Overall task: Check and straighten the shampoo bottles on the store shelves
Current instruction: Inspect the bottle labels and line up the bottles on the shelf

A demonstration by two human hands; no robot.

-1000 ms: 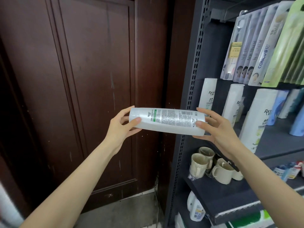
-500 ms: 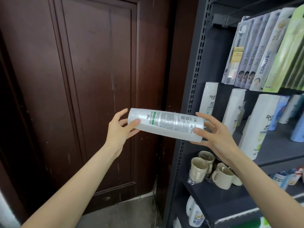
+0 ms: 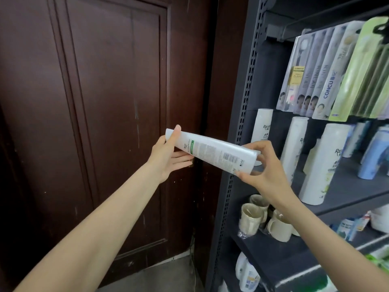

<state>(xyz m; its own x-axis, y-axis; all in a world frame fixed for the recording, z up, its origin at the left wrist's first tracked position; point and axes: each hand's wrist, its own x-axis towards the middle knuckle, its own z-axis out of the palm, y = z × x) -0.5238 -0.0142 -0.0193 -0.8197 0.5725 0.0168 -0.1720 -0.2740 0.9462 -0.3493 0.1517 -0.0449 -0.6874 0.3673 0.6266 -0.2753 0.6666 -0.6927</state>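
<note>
A white shampoo bottle [image 3: 212,152] lies nearly level in the air, its back label with a green stripe and barcode facing me. My left hand [image 3: 168,157] grips its left end and my right hand [image 3: 266,171] grips its right end, which sits lower. It hangs just left of the dark metal shelf [image 3: 345,192], where three white shampoo bottles stand upright: one at the back left [image 3: 262,128], one in the middle [image 3: 294,144] and one in front [image 3: 324,165].
A dark wooden door [image 3: 105,123] fills the left. The shelf's perforated upright [image 3: 245,102] runs just behind the held bottle. Packaged brushes [image 3: 328,72] hang above, blue bottles [image 3: 372,157] stand at the right, beige mugs [image 3: 263,218] sit on the shelf below.
The bottle has tilted, its left end rising and its right end dropping. Both hands have shifted their grip; my left thumb now lies over the top of the left end.
</note>
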